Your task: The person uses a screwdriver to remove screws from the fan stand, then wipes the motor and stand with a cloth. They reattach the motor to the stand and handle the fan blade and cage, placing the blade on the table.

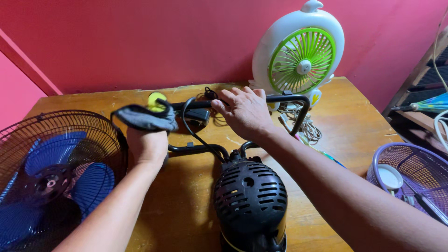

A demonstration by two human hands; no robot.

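Two bare hands work on the black tubular metal stand of a dismantled fan lying on a worn wooden table (pixel 354 107).

The black tubular metal stand (pixel 305 105) loops out from a black ribbed plastic motor housing (pixel 249 198), dome-shaped and slotted with vents. The right hand (pixel 245 112) lies over the stand's far bar, fingers curled down onto it. The left hand (pixel 148 142), left of the housing, is clenched around a crumpled grey cloth (pixel 144 117) pressed to the bar's end. A thin black cord (pixel 196 135) curves between the bars. Left of the housing rests a black wire fan cage with blue blades (pixel 56 172); beyond it stands a glossy white-and-green rounded plastic fan (pixel 298 53); right, a purple mesh grille (pixel 410 172).
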